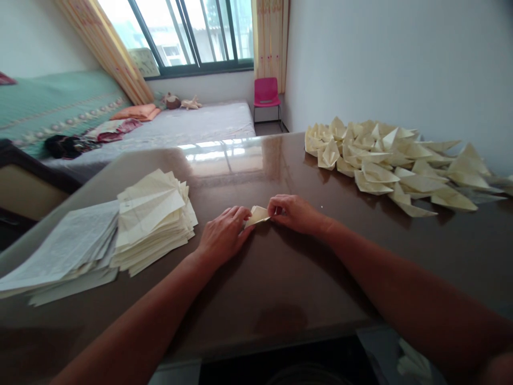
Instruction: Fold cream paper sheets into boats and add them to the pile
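A small cream folded paper piece lies on the glossy brown table between my two hands. My left hand rests on the table with its fingers pressed onto the paper's left end. My right hand is curled, fingers pinching the paper's right end. Most of the paper is covered by my fingers.
A stack of flat cream sheets sits at the left, beside printed pages. A heap of several folded paper shapes covers the right back of the table. Beyond are a bed and a pink chair.
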A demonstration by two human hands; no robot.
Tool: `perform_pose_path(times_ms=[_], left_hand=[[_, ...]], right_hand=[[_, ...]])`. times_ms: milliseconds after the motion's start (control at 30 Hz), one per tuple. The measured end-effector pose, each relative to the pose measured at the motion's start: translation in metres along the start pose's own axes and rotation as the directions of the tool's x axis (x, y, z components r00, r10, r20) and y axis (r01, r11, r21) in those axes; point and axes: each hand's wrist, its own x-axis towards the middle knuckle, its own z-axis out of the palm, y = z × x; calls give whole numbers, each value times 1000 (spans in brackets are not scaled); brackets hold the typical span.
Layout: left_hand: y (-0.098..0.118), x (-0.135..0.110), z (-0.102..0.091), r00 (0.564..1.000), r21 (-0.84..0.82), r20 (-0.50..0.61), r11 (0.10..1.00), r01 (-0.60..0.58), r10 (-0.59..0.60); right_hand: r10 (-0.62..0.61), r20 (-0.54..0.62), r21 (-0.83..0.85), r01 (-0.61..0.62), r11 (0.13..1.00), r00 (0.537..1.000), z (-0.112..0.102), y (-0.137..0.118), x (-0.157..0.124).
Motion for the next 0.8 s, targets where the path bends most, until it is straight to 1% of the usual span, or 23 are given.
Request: perform_pose_path(times_ms=[133, 267, 433, 600, 633, 700, 800], left_hand=[[-3, 1, 0, 999, -18, -35, 999, -42, 41], [-5, 2, 3, 999, -87, -9, 996, -32, 31], [-10, 2, 7, 997, -118, -2, 990, -80, 80], [-10, 2, 7, 989, -145, -1, 979, -146, 147], [-10, 2, 7, 990, -155, -4, 978, -143, 144], [-8, 2, 9, 995, -193, -26, 976, -98, 94], [-8, 4, 11, 997, -277, -72, 961, -3, -18]], right_hand=[[-61, 3, -6, 61, 998, 998, 0, 1, -1], [-74, 58, -14, 75, 997, 996, -3, 3, -2], [-78, 135, -21, 81, 996, 988, -6, 4, -2], [-75, 128, -6, 76, 997, 989, -7, 4, -2], [-75, 122, 9, 74, 997, 990, -7, 3, -1], [-44, 103, 46, 40, 998, 994, -6, 2, 0], [70, 51, 134, -76, 988, 996, -3, 0, 1]])
